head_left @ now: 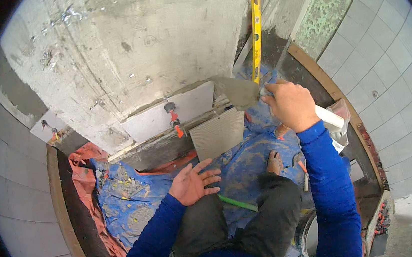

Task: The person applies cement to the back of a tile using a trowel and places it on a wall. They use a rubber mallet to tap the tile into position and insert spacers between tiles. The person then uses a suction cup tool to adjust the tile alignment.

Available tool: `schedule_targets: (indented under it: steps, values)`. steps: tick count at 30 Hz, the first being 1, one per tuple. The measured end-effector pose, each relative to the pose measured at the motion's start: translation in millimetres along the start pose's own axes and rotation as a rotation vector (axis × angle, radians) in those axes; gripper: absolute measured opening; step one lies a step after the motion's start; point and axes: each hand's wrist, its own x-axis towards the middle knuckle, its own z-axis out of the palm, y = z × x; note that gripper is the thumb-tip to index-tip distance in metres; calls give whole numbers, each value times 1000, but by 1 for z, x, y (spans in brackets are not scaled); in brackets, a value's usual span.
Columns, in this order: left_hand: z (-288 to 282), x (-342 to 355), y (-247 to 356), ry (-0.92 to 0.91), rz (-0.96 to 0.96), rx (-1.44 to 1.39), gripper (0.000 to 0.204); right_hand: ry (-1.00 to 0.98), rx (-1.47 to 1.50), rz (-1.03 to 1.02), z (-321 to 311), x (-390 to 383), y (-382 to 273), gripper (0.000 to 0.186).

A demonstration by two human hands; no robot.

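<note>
My right hand (291,104) is closed around a trowel, its flat grey blade (237,91) pointing left in front of the wall. My left hand (195,182) is held out with the palm up and fingers spread, holding nothing. Just beyond it, a tile (220,133) leans with its back coated in ridged grey mortar. Low on the wall is a white tile row (150,123), with red and black levelling clips (174,119) at a joint. A white bar (329,116) shows beside my right wrist; whether it belongs to the trowel I cannot tell.
A yellow spirit level (255,28) stands upright in the far corner. Mortar-spattered blue tarp (127,187) covers the floor around my feet. A bucket (310,235) stands by my right leg, near a hammer-like tool (303,173). Tiled walls (386,74) rise on both sides.
</note>
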Motion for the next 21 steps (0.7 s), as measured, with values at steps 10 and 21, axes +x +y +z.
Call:
schedule_targets:
  steps: [10,21]
  values:
    - [-5,-15,14,-62,50,-9,68,29,-116,-70,8,8,-46,26]
    - [-9,-25,15,-65,86,4,68,24,-66,-177,3,10,-82,26]
